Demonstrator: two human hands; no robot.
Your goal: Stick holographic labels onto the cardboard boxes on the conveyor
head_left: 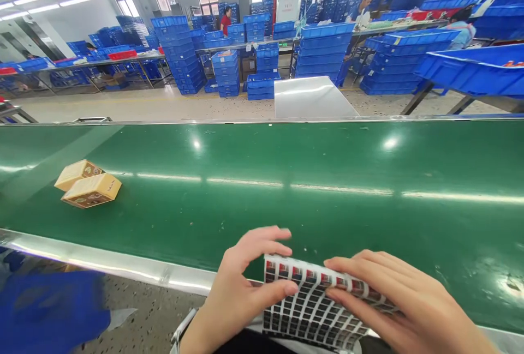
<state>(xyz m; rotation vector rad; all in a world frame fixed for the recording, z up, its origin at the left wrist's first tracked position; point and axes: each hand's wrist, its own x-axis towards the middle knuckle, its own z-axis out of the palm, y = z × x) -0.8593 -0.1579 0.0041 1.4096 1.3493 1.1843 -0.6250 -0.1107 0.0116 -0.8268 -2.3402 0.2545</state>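
Both of my hands hold a sheet of small printed labels (311,307), red, black and white, at the near edge of the green conveyor belt (286,179). My left hand (241,283) grips the sheet's left side, thumb on top. My right hand (405,299) lies over its right side, fingers on the upper edge. Far to the left, two small tan cardboard boxes (88,184) lie side by side on the belt, well out of reach of either hand.
A metal rail (123,267) runs along the belt's near side. A blue crate (49,310) sits low at the left. Beyond the belt stand stacks of blue crates (323,51), long tables and other people at work at the back.
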